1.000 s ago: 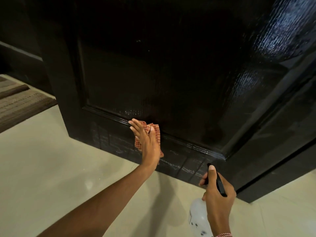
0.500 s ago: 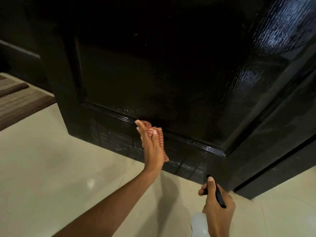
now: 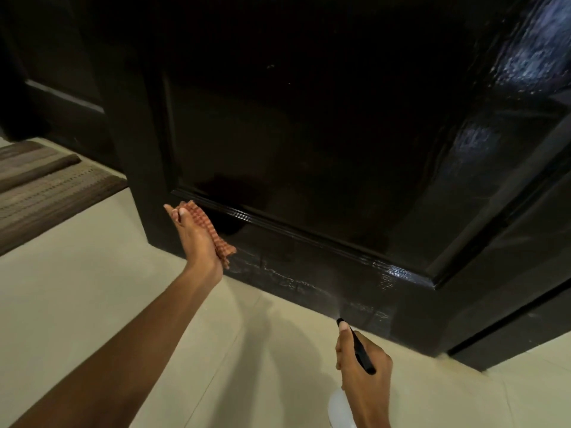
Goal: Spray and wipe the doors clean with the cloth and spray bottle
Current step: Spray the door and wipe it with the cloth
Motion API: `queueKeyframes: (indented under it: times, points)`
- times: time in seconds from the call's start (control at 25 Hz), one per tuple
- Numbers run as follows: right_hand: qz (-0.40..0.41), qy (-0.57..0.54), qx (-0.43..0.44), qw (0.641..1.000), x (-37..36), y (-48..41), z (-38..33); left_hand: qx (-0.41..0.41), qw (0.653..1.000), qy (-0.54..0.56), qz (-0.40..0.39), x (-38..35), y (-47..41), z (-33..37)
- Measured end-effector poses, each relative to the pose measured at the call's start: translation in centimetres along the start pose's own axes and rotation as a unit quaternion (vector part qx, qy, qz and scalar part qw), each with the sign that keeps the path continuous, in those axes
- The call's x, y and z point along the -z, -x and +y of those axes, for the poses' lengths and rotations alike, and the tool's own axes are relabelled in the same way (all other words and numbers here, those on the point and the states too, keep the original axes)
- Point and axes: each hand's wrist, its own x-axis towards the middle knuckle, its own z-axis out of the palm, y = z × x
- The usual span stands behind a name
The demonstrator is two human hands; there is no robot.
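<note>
Bottom rail of the glossy dark-brown panelled door (image 3: 309,134). At 8 o'clock your left hand (image 3: 197,239), fingers nearly straight, presses the red-checked cloth (image 3: 213,230) to the rail. At 5 o'clock your right hand (image 3: 363,369) is curled round the translucent white spray bottle with black nozzle (image 3: 360,350), which points at the rail. Wet streaks lie between them. Sweep the cloth toward 3 o'clock with even pressure, tracing the moulding groove, before droplets reach the pale tiled floor (image 3: 92,304).

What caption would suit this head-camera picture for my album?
Left hand flat on a checked cloth at the dark door, right hand aiming a spray bottle.
</note>
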Motion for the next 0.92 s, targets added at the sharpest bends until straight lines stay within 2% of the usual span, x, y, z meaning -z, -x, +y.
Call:
queueKeyframes:
  times: [0.16,0.36,0.52,0.72,0.92]
  points:
    - [-0.052,-0.015,0.013,0.998,-4.7,-0.4,-1.7,0.004,1.000,-0.001,-0.005,2.8,-0.8,0.9]
    - [-0.139,0.045,-0.008,0.989,-10.8,-0.4,-3.1,-0.001,1.000,-0.007,0.004,6.1,-2.3,2.1]
    - [-0.144,0.015,0.016,0.989,-12.7,-0.2,-3.8,0.009,1.000,-0.019,0.013,8.6,-3.5,1.5]
    - [-0.136,-0.005,0.037,0.990,-12.1,-0.2,-4.0,0.083,0.996,0.021,0.005,10.4,-3.9,-0.2]
    - [-0.155,0.011,0.040,0.987,-13.2,-0.6,-5.0,0.090,0.994,0.052,0.026,11.3,-3.3,-0.3]
